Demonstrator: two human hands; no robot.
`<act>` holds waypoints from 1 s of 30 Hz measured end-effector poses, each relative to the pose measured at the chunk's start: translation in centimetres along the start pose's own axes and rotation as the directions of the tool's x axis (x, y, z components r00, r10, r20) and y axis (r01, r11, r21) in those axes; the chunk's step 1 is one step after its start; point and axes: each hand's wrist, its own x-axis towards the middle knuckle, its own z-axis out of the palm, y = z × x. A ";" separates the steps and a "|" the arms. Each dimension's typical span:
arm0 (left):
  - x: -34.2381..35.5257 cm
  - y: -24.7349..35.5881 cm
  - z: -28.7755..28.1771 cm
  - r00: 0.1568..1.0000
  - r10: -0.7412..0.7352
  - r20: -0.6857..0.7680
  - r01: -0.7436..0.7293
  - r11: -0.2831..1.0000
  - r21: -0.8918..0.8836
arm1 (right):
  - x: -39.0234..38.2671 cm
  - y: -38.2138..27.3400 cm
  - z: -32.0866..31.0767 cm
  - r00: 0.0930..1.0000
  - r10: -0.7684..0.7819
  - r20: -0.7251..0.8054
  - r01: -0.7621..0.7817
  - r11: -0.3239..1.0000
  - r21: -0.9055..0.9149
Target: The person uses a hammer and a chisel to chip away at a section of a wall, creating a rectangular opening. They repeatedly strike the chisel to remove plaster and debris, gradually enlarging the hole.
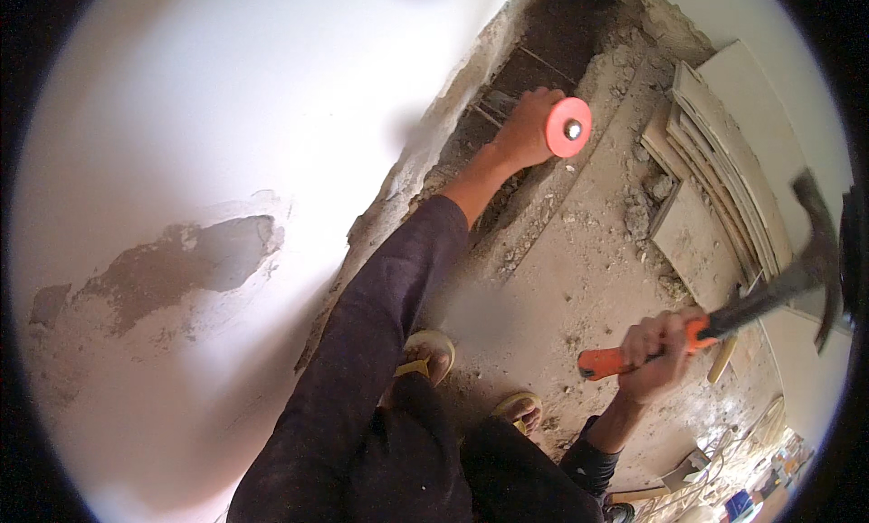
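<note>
Left to right: the white wall (299,80), with a bare patch (172,261); the left hand (528,127), wrapped round a red-guarded chisel (571,128) over the trench (557,48), the metal butt facing the viewer and the shaft mostly hidden; the right hand (658,353), nearer, curled tightly round a hammer (760,301). The hammer's long axis runs from near left to far right, its head right of the chisel's butt and well apart from it.
</note>
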 end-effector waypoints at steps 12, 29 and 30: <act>0.0 -0.1 -1.7 0.995 -0.072 0.065 0.067 0.994 0.081 | -0.5 -1.4 -2.4 0.968 -0.208 -0.139 0.204 0.978 -0.041; 1.3 -1.3 -1.0 0.992 -0.124 0.016 0.125 0.991 -0.048 | 5.8 -6.8 -1.7 0.851 -0.514 0.109 0.521 0.797 -0.307; 1.3 -1.2 -1.2 0.989 -0.145 0.013 0.145 0.989 -0.019 | 6.5 -8.7 -1.8 0.791 -0.570 0.222 0.611 0.734 -0.295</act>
